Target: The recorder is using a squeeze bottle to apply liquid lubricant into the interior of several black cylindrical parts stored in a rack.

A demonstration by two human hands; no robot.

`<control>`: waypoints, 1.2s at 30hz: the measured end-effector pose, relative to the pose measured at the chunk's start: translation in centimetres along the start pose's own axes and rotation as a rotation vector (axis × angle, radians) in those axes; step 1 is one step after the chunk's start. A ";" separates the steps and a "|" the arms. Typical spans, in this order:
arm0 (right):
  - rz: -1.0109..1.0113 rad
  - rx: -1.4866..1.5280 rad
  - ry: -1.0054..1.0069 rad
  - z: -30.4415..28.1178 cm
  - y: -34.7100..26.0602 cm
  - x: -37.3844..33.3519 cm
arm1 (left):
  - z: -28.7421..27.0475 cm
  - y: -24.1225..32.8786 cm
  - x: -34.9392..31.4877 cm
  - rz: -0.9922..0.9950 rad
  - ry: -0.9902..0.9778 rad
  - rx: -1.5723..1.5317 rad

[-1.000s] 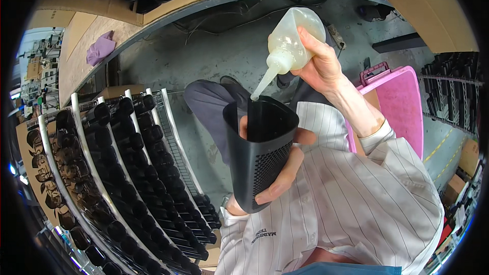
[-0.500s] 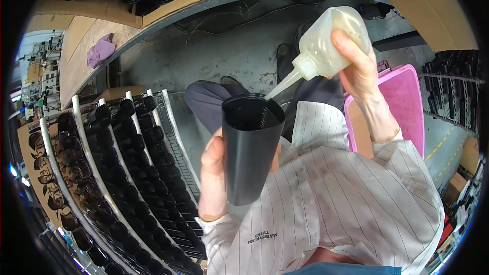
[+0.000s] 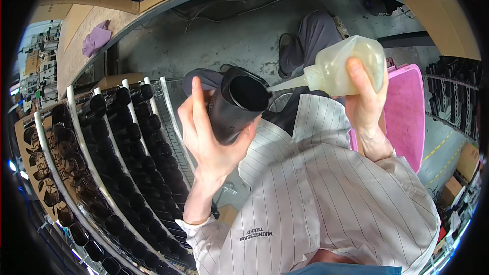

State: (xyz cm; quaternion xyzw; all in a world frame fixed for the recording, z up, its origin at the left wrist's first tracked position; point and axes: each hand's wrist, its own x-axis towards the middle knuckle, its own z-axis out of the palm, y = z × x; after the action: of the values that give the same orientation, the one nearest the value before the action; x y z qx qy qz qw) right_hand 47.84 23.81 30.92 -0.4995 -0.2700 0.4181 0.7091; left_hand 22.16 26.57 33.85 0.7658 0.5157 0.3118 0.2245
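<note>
left grip (image 3: pixel 211 153) is wrapped round lower body of a black, hollow, rounded plastic housing (image 3: pixel 229 114), digits either side, one sticking up along its l side. right grip (image 3: pixel 368 97) is closed round the body of a squarish, translucent, pale-yellow plastic squeeze bottle (image 3: pixel 341 66). housing's held midair in front of torso, over the lap, just l of bottle. white-railed wire rack (image 3: pixel 72 97) w/ dark parts further l, pink plastic tub (image 3: pixel 407 107) off to r.

handling, my read: housing prob light n stiff, smooth so bit slippery, scuffs before it breaks. best hold = outer wall, low, mouth clear. bottle prob soft-walled, gives under finger pressure; fill lvl can't tell, so wt unsure. hold by body, not the thin tapered spout (image 3: pixel 288 84).

orientation: housing's long axis tilted, lower l to upper r in view, open mouth up n toward r; far end hidden by hand. bottle's near level, axis l-r, base r, spout pointing l n slightly down at r edge of mouth. tip's at the rim, touching or not can't tell.
</note>
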 end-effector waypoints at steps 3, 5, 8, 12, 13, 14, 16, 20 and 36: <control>0.358 0.134 -0.011 0.2 -0.3 -0.2 | 0.8 -0.7 0.5 0.121 0.125 0.269; 0.419 0.186 -0.045 -0.6 1.1 0.2 | 0.5 -1.2 1.2 0.032 0.094 0.169; 0.634 0.309 -0.133 -2.5 3.9 1.4 | -0.1 -2.1 2.0 -0.244 -0.023 -0.161; 0.768 0.817 -0.242 -2.5 3.6 2.6 | -0.1 -3.3 2.2 -0.388 -0.051 -0.647; 0.816 0.986 -0.271 -2.3 3.6 2.9 | -0.2 -3.4 2.4 -0.434 -0.069 -0.812; 0.817 0.985 -0.277 -2.2 3.4 3.0 | -0.3 -3.5 2.6 -0.432 -0.063 -0.811; 0.797 0.939 -0.283 -1.9 3.3 3.2 | -0.8 -4.0 3.2 -0.153 -0.070 -0.510; 0.775 0.864 -0.281 -1.6 2.8 3.5 | -2.5 -4.4 3.4 0.086 -0.060 -0.119; 0.736 0.593 -0.056 0.0 2.0 3.5 | -0.2 -7.6 -0.1 -0.444 0.044 -1.656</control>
State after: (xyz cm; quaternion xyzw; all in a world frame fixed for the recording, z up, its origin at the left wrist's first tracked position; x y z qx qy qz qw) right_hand 48.97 27.17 28.92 -0.3264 0.0371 0.7139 0.6184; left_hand 17.04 29.29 28.86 0.2301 0.2641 0.5516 0.7570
